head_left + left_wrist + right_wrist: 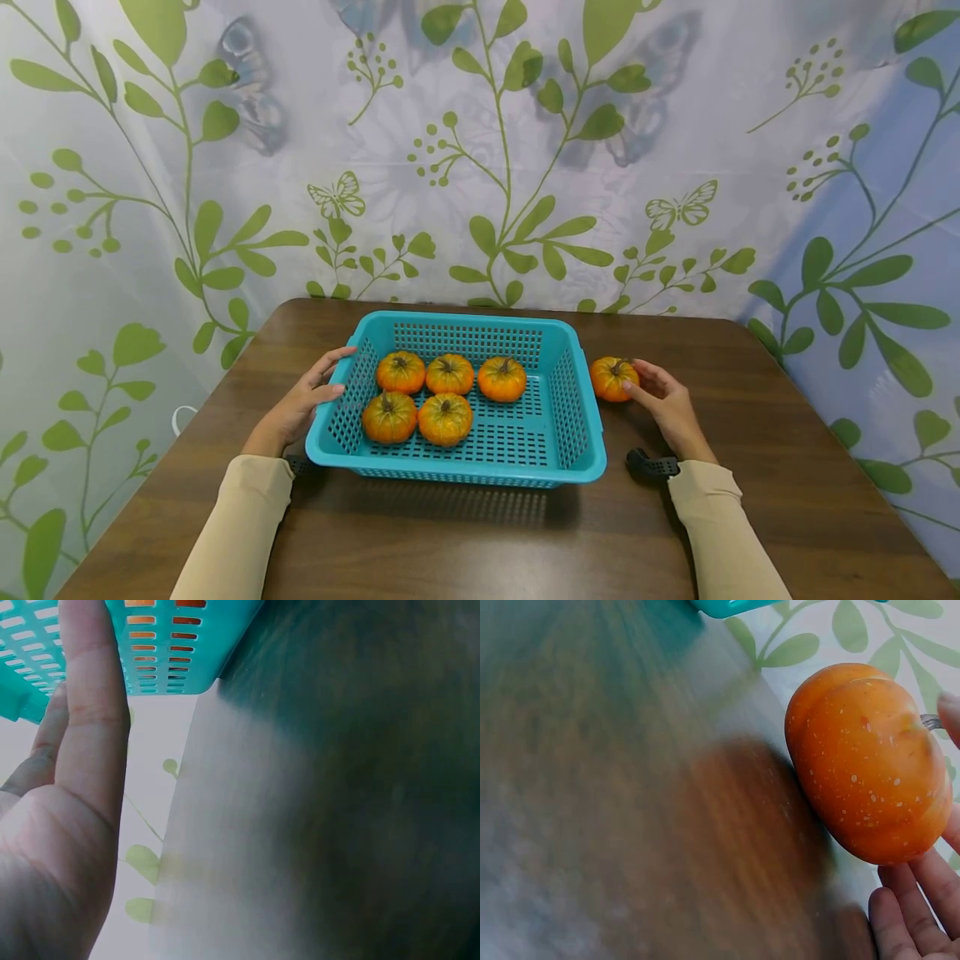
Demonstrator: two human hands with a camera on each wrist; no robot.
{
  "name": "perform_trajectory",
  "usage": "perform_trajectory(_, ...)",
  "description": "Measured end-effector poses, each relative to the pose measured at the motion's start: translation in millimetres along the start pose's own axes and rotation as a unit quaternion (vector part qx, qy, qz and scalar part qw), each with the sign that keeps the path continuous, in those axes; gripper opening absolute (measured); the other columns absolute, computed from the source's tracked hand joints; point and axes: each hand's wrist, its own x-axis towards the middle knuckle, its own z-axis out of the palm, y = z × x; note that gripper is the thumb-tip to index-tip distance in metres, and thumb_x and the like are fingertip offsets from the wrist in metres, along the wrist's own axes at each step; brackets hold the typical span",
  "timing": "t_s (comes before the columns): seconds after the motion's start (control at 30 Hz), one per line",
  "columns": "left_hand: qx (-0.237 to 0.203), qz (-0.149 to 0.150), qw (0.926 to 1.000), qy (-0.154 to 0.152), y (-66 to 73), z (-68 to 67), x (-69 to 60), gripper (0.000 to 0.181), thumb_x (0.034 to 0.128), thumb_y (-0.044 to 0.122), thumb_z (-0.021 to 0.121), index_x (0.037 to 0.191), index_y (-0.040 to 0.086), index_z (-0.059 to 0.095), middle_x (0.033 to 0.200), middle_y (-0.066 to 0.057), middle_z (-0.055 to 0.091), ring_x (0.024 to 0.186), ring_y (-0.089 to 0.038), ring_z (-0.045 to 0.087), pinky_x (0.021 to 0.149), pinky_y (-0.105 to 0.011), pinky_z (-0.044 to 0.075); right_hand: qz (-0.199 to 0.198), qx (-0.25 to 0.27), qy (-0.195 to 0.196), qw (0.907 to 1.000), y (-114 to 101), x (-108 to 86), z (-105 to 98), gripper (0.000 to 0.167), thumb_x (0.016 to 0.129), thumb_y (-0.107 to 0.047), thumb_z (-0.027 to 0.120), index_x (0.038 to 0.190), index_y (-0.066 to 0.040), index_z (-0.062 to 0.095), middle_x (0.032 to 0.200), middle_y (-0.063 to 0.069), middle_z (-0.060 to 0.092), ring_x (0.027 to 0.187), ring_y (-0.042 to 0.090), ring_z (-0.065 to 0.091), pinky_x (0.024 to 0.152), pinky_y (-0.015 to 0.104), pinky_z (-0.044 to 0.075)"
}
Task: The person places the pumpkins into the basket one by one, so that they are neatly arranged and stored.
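Note:
A turquoise plastic basket [480,479] with slotted walls holds several small orange pumpkins [446,419], grouped toward its left side. At its left rim is my left hand [303,400], with thumb and fingers nearly straight against the edge; the left wrist view shows the hand [86,772] alongside the basket wall [169,660]. Just right of the basket, my right hand [670,408] holds another small pumpkin [613,379] between thumb and fingers. Up close in the right wrist view, this pumpkin [862,765] has pale speckles and a short stem, with fingers [911,907] against its side.
The brown wooden table [480,550] carries the basket and meets a curtain [480,167] printed with leaves and butterflies at the back. Dark wrist straps [652,465] sit at both cuffs. A thin white loop [177,417] shows beyond the table's left edge.

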Motion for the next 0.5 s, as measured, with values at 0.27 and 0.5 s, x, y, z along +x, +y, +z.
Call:
perform_trajectory(0.27, -0.012, 0.000, 0.9999, -0.007, -1.0, -0.8, 0.8, 0.049, 0.1091, 0.020, 0.056, 0.152, 0.043, 0.049, 0.165, -0.038, 0.017, 0.123, -0.020, 0.059, 0.095, -0.038, 0.060, -0.023, -0.046, -0.028, 0.9983, 2.1, -0.8, -0.5, 0.067, 0.105, -0.014, 0.074, 0.161, 0.007, 0.042, 0.159, 0.031, 0.049, 0.115, -0.010, 0.052, 0.096, 0.007, 0.044)
perform_trajectory(0.5, -0.011, 0.001, 0.9999, -0.006, -1.2, -1.0, 0.2, 0.050, 0.1092, 0.019, 0.055, 0.153, 0.043, 0.048, 0.165, -0.037, 0.018, 0.122, -0.019, 0.060, 0.095, -0.037, 0.060, -0.019, -0.074, -0.035, 0.9965, 0.9, -0.3, -0.3, 0.072, 0.104, -0.017, 0.075, 0.163, 0.004, 0.039, 0.159, 0.030, 0.050, 0.131, 0.021, 0.055, 0.095, 0.007, 0.043)
